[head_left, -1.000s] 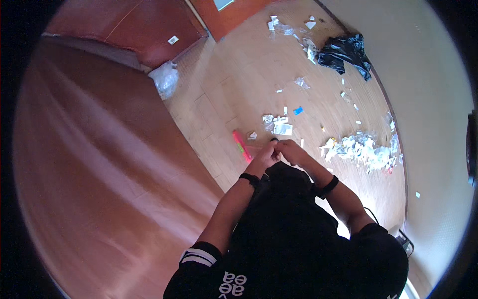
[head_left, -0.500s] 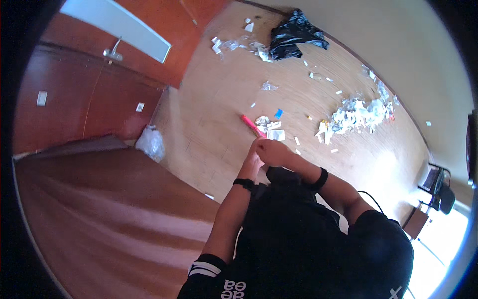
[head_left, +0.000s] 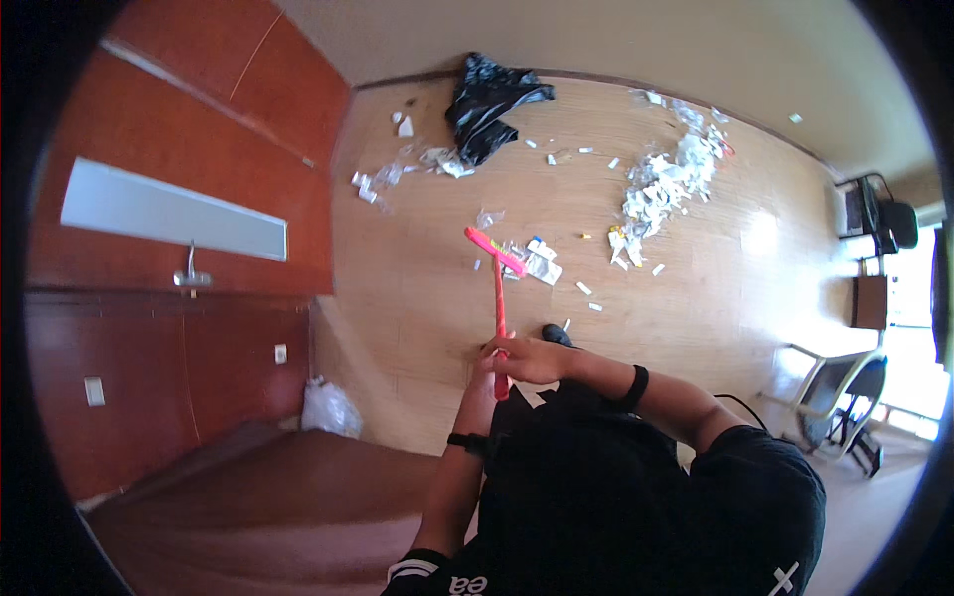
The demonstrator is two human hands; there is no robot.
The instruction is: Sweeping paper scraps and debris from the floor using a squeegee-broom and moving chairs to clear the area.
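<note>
A broom with a red handle [head_left: 500, 308] and a pink head [head_left: 494, 250] stands out in front of me, its head at the far end and the handle's end near my chest. Both hands are closed round the handle close to that end. My right hand [head_left: 534, 361] lies across it, and my left hand [head_left: 489, 362] is beside it, partly hidden. A small heap of paper scraps and wrappers [head_left: 540, 266] lies on the floor next to the broom head. A clear plastic scrap [head_left: 488, 219] lies just beyond it.
A long heap of white litter [head_left: 661, 189] spreads at the far right. A black plastic bag [head_left: 487, 109] lies near the far wall with scraps beside it. A filled clear bag [head_left: 331, 407] sits by the brown-covered surface [head_left: 298, 477]. Chairs [head_left: 840, 392] stand at right; a door [head_left: 179, 209] is at left.
My view has turned, so the room appears rotated. The broom now shows at full length with its handle end raised toward me; before, my hands hid much of it. Both hands still grip it.
</note>
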